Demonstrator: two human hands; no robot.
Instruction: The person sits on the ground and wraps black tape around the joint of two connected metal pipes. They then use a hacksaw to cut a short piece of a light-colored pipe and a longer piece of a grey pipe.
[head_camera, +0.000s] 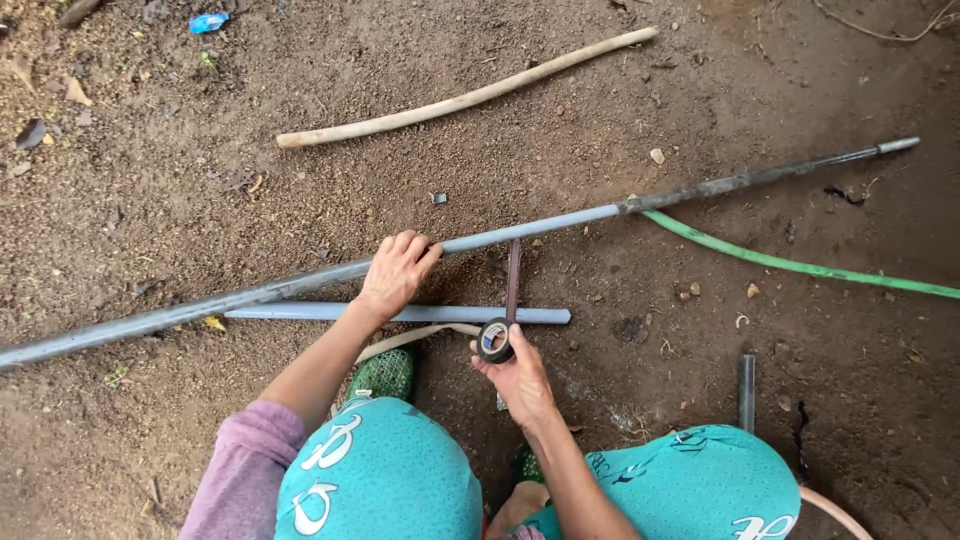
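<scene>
I crouch over bare earth with my knees in teal trousers at the bottom. My left hand (396, 272) grips a long grey pipe (540, 228) that runs diagonally across the ground. My right hand (518, 375) holds a roll of black tape (494, 340). A strip of tape (513, 280) stretches from the roll up to the long pipe. A shorter grey pipe (300, 312) lies parallel below the long one, passing under the strip.
A pale wooden stick (465, 98) lies at the top. A green hose (790, 263) runs off to the right edge. A short dark pipe piece (746, 392) stands near my right knee. A green sandal (383, 375) shows below the short pipe.
</scene>
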